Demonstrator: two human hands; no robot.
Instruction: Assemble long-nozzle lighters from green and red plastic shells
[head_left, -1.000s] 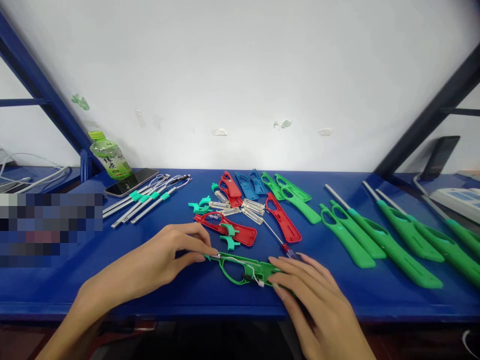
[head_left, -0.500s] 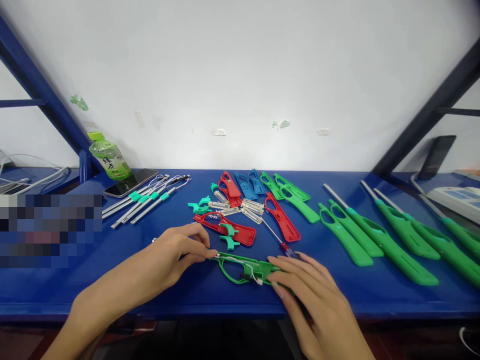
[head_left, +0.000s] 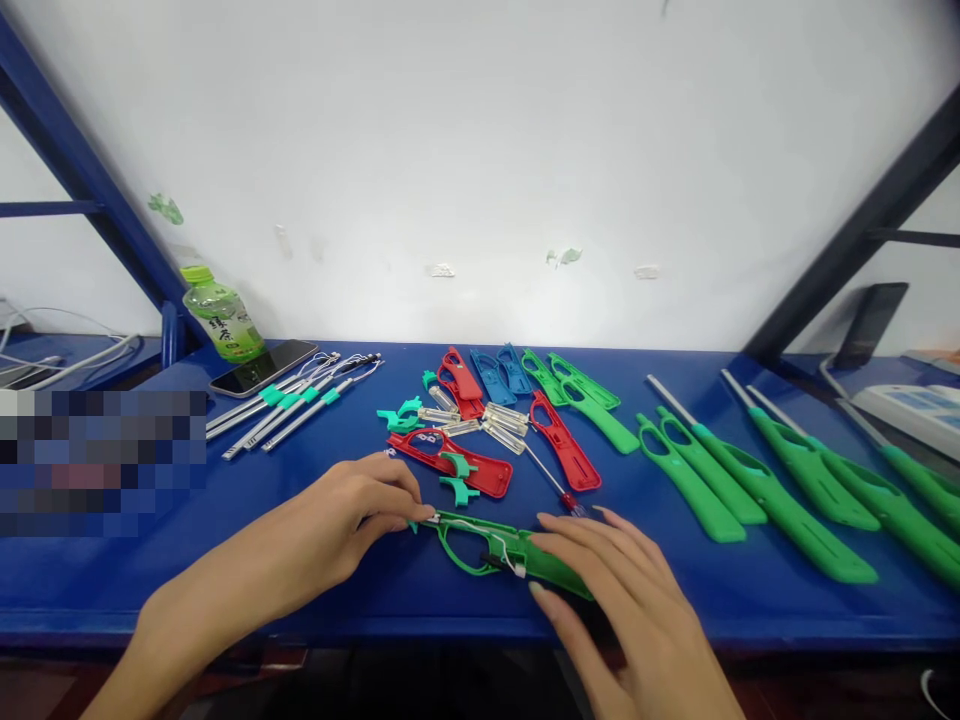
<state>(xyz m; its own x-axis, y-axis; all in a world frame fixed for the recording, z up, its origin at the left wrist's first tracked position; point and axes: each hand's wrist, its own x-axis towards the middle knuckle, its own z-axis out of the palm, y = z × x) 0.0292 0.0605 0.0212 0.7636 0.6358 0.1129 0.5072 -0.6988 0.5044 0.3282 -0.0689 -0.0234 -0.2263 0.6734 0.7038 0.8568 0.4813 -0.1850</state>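
Observation:
Below the middle of the desk lies a green lighter half-shell point(head_left: 469, 570), its inner side up, with a thin white wire point(head_left: 480, 527) and a small black piece point(head_left: 491, 562) in it. My left hand point(head_left: 367, 510) is closed in a pinch at the shell's left end. A bit of teal collar shows under those fingertips, like the collars on the spare metal lighter tubes point(head_left: 289, 412); the rest of the tube is hidden. My right hand point(head_left: 622, 590) holds the shell's right end, fingers over its top and far edge, thumb along the near side.
Red half-shells point(head_left: 480, 470), teal triggers point(head_left: 459, 490), clear fuel tanks point(head_left: 504, 430) and a screwdriver point(head_left: 555, 470) lie just beyond. Blue shells point(head_left: 491, 378) are farther back. Several green lighters point(head_left: 787, 505) lie right. A bottle point(head_left: 225, 320) and phone point(head_left: 262, 367) stand back left.
The shell's right end has tipped slightly toward me. My right thumb has shifted left and down along its near side, and teal now shows at my left fingertips.

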